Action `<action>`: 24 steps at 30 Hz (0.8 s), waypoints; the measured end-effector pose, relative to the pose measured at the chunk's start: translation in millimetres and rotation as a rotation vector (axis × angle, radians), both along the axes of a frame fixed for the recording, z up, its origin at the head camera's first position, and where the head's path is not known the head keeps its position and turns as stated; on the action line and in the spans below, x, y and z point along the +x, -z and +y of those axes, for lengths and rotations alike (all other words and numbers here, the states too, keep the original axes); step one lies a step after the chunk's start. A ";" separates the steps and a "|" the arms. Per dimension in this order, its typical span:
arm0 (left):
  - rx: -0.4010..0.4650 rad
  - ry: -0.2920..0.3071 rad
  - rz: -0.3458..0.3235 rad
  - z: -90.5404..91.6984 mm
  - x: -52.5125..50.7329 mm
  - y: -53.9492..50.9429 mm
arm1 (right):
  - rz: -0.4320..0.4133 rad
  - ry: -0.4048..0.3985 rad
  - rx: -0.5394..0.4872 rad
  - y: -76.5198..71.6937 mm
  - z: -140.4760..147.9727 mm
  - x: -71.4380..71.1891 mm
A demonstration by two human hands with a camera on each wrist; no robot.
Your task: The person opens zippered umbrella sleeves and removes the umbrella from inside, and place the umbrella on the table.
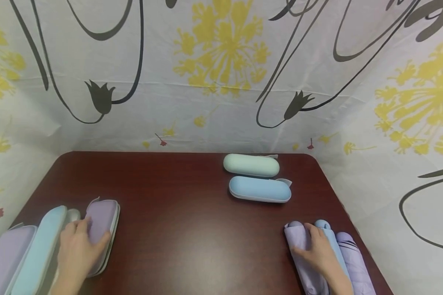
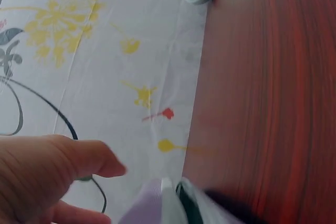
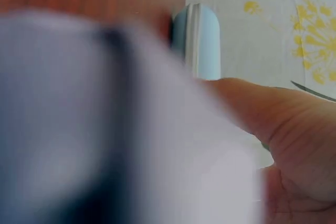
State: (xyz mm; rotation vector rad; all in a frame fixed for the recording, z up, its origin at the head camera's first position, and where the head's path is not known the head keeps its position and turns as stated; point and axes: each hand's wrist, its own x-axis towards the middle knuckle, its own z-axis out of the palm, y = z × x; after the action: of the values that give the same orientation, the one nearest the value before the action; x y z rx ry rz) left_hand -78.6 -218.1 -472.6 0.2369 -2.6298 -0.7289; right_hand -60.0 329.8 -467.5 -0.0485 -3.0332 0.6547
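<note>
On the left, my left hand (image 1: 77,250) lies over the near part of a lavender zip case (image 1: 101,221), its fingers at the case's left side. In the left wrist view, the thumb (image 2: 100,160) stands apart from the case's blurred end. On the right, my right hand (image 1: 323,254) rests on a lavender folded umbrella (image 1: 300,264), fingers fairly straight. The right wrist view has a blurred lavender surface covering part of that hand. A light blue folded umbrella (image 1: 334,241) and another lavender umbrella (image 1: 354,262) lie to the right.
Left of my left hand are a light blue case (image 1: 40,254), a partly hidden pale case (image 1: 73,215) and a lavender case (image 1: 11,258). A mint case (image 1: 251,164) and a blue case (image 1: 260,189) sit at the dark table's (image 1: 192,229) back right. Patterned cloth (image 1: 206,123) hangs behind.
</note>
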 end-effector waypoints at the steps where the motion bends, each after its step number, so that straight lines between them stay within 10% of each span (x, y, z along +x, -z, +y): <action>1: 0.002 0.021 0.053 2.9 -2.3 -0.1 | 0.015 -0.006 -0.003 -1.3 0.3 -1.3; 4: 0.016 0.103 0.173 14.1 -11.4 -2.2 | 0.050 -0.043 -0.025 -7.1 1.4 -5.0; 10: 0.076 0.309 0.205 46.7 -34.0 -4.3 | 0.014 -0.113 -0.066 -27.0 4.3 -12.9; 24: 0.411 0.690 -0.068 134.7 -108.4 0.2 | 0.027 -0.151 -0.137 -34.6 8.6 -66.2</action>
State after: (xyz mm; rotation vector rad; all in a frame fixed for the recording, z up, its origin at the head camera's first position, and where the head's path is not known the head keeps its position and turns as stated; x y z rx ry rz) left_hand -186.9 -83.4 -472.8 -0.5768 -2.5856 -1.5008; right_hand -126.2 338.5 -432.9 0.1863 -2.9824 0.8659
